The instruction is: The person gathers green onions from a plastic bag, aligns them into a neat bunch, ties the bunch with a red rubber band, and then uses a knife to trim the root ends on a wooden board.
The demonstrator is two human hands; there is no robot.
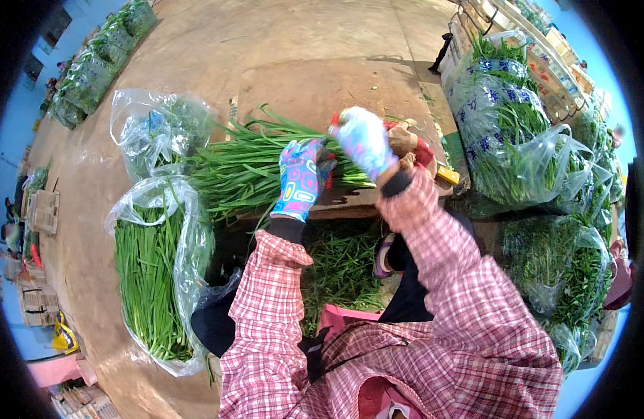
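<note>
A large bunch of long green leaves, seemingly garlic chives (pixel 243 162), lies across a low board (pixel 332 86) before me. My left hand (pixel 301 178), in a brightly patterned glove, rests on the bunch with its fingers curled round part of it. Above the pale cut ends (pixel 361 180), my right hand (pixel 365 140) is raised and blurred by motion; its glove is light blue and pink. Something red shows at the fingertips of both hands, too unclear to name. Just beyond the right hand lies a crumpled tan and red item (pixel 405 144).
An open clear plastic bag (pixel 188 235) of upright chives stands left, with another clear bag (pixel 159 131) behind it. Large filled bags (pixel 502 120) crowd the right side. Loose leaf trimmings (pixel 348 262) lie under the board. A small yellow object (pixel 448 175) sits at its right edge.
</note>
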